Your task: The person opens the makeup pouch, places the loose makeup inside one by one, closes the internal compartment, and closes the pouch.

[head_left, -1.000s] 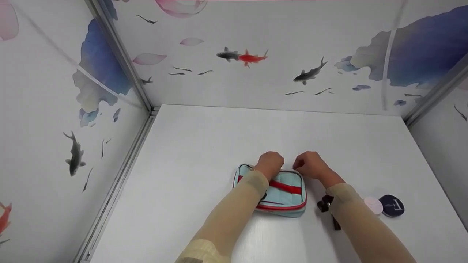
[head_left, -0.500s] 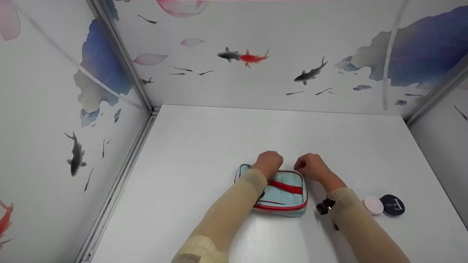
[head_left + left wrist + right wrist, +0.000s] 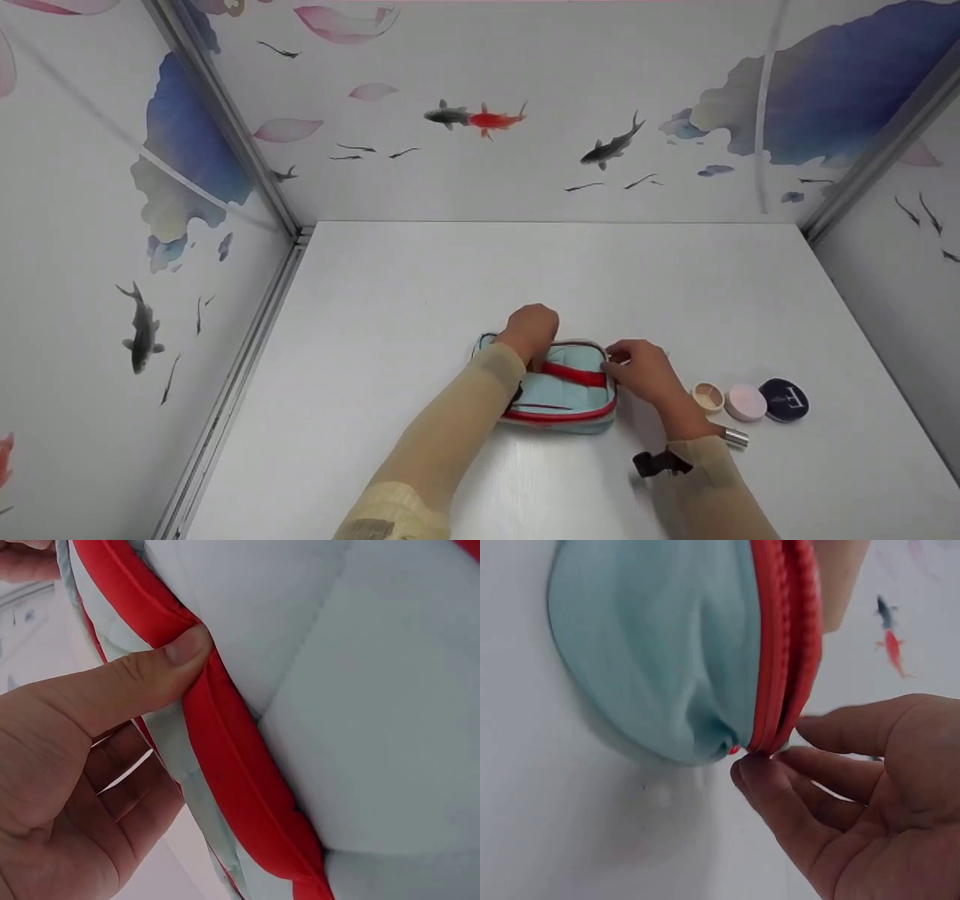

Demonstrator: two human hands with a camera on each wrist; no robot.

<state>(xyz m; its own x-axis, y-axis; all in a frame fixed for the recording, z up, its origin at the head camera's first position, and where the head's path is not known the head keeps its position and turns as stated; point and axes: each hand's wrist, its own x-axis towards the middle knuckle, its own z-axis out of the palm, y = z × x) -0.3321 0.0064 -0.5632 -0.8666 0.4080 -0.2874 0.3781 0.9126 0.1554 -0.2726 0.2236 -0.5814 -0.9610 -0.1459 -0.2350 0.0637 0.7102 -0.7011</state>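
A light-blue quilted cosmetic bag (image 3: 562, 397) with red trim lies on the white table. My left hand (image 3: 532, 330) holds its far side. In the left wrist view its thumb presses on the red carry handle (image 3: 240, 772), and the other fingers lie behind the bag's edge. At the bag's right end is my right hand (image 3: 645, 369). In the right wrist view its thumb and fingers pinch the end of the red zipper (image 3: 780, 652); the pull itself is hidden by the fingertips. The zipper's two toothed rows stand slightly apart above them.
Right of my right wrist lie an open round pan of beige makeup (image 3: 707, 397), a pale pink round case (image 3: 746, 403) and a dark round compact (image 3: 784, 399) with a letter. A silver tube (image 3: 736, 437) shows beside the wrist. Printed walls enclose the table.
My right hand has moved around the bag's far right corner and down its right side. The beige pan and silver tube have come out from behind my forearm. The head view has shifted slightly.
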